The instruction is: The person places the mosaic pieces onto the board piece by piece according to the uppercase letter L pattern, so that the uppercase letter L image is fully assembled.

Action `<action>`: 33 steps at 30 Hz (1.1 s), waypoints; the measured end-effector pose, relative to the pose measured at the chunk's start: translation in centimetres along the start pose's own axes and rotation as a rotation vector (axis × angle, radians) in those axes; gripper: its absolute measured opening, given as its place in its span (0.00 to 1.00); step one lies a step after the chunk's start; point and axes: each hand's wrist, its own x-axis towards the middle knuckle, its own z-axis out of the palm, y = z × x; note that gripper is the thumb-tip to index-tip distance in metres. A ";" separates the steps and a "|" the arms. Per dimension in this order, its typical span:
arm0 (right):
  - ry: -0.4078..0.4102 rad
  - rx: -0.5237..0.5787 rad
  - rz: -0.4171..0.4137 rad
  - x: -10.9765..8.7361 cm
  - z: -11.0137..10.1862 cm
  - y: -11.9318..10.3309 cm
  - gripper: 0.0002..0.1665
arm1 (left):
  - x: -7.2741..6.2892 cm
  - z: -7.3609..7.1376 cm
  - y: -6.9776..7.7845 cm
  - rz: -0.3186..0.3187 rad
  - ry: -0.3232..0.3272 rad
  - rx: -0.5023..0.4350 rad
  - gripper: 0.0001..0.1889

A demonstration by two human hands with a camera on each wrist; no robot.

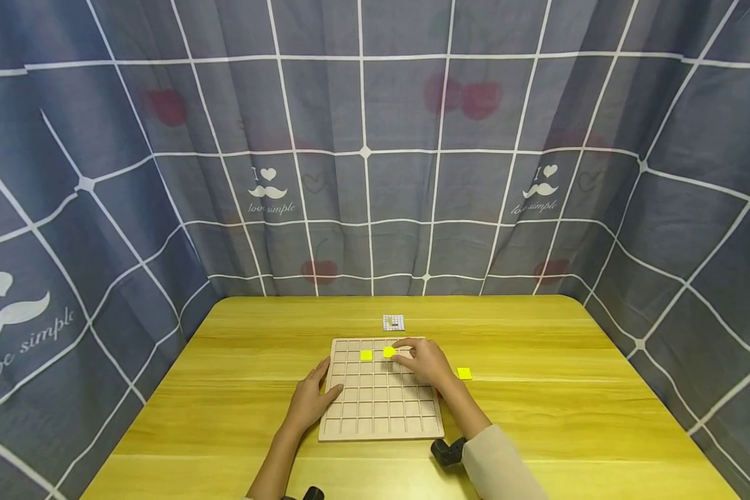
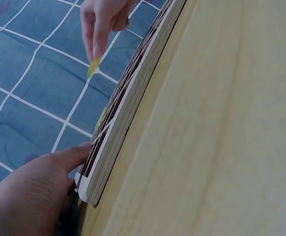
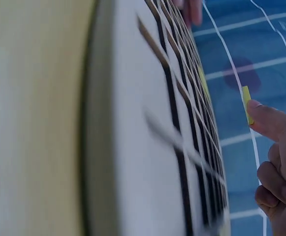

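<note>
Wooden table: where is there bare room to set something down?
The table is bare between the left hand and left curtain, and between the loose yellow tile and right curtain. Crowded: the far rows of the grid board, where the right hand pinches another tile, with a card just beyond.

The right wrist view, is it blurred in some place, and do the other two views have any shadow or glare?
Right wrist view: the near edge of the grid board is blurred, while the held yellow tile looks sharper; head view: a soft shadow lies on the board below the right hand; left wrist view: the table has a pale sheen toward the lower right.
</note>
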 end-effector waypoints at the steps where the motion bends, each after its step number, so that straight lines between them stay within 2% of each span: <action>1: -0.001 0.005 -0.020 0.0 0.5 -0.3 0.17 | 0.0 0.0 0.0 0.000 0.002 -0.001 0.36; 4: 0.020 -0.002 -0.071 0.2 2.0 -1.1 0.16 | 0.0 0.0 0.0 0.009 0.006 0.002 0.36; 6: 0.006 0.015 -0.064 0.2 2.8 -1.4 0.17 | 0.0 0.0 0.1 0.019 0.007 0.007 0.36; 13: -0.017 -0.036 -0.008 0.4 4.6 -1.5 0.15 | 0.2 0.1 0.1 0.016 0.003 0.009 0.35; 20: -0.037 -0.042 0.002 0.6 5.1 -1.7 0.15 | 0.1 -0.1 0.1 0.009 0.004 0.006 0.34; 33: -0.002 -0.066 -0.047 0.5 5.4 -1.8 0.15 | 0.1 0.0 0.0 0.014 -0.003 0.016 0.33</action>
